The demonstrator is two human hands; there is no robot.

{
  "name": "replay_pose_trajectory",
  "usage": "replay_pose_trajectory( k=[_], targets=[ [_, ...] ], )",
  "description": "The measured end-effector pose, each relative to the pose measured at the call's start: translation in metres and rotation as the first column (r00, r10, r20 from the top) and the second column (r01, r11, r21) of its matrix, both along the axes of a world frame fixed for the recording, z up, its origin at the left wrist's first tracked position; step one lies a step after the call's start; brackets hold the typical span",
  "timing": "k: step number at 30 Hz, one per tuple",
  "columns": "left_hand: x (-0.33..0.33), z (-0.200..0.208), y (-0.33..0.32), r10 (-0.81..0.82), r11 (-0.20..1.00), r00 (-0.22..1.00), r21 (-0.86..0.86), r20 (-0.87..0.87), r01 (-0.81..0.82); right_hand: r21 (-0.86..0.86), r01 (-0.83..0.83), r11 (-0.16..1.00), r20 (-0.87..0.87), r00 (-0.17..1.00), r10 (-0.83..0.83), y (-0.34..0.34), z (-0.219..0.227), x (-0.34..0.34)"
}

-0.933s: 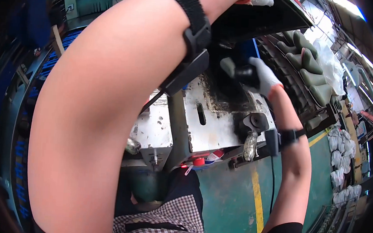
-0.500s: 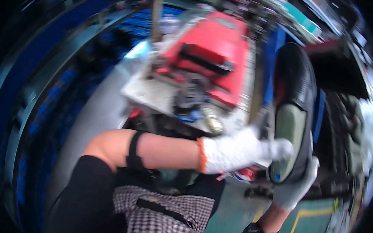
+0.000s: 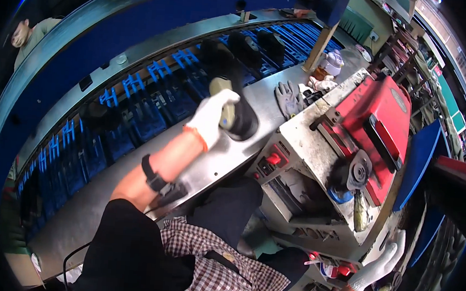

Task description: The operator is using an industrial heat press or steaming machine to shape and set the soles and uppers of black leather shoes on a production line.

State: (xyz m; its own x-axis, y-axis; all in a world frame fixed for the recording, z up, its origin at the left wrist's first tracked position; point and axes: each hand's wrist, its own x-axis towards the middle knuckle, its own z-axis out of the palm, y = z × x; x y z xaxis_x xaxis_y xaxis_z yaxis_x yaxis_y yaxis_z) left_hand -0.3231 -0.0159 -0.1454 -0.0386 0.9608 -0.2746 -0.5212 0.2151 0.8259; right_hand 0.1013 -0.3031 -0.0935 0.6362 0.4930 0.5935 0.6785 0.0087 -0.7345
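Note:
My left hand, in a white knit glove with an orange cuff, grips a black slip-on shoe by its olive-lined opening. Motion blurs the shoe, held over the metal ledge beside a bed of blue rods. Dark shoes lie farther along that bed. Away to the right, my right hand, gloved in white, is open with its fingers stretched out. It holds nothing and is near the lower corner of the machine with the red cover.
A grey glove lies on the metal ledge. On the white machine top are a dark round part and a small bottle. A blue panel stands at the right. Another person is at the far left.
My view has swung left toward the blue rods. The shoe, earlier at the right between both hands, is now in my left hand over the ledge; my right hand has let go.

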Motion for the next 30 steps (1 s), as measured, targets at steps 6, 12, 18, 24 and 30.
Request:
replay_pose_trajectory(
  k=[6,12,18,24,30],
  targets=[
    [-0.084,-0.102,0.188,0.39,0.918,0.912,-0.018,-0.13,-0.396,-0.197,0.248,0.949,0.504,0.856,-0.119,0.017,-0.052,0.025],
    [-0.104,-0.105,0.228,0.285,0.946,0.879,-0.036,-0.383,-0.322,-0.257,0.358,0.898,0.684,0.724,-0.093,0.03,-0.054,0.013],
    [-0.099,-0.083,0.188,0.313,0.91,0.796,-0.078,-0.518,-0.408,-0.212,0.163,0.964,0.387,0.92,-0.071,0.037,-0.076,0.021],
    [-0.18,-0.073,0.09,0.624,0.744,0.17,0.514,-0.762,-0.428,-0.266,0.227,0.937,0.542,0.839,-0.049,0.032,-0.078,0.033],
    [-0.301,-0.07,0.02,0.359,0.206,-0.039,0.12,-0.933,-0.971,-0.249,0.241,0.938,0.614,0.788,-0.039,0.031,-0.082,0.045]
  ],
)
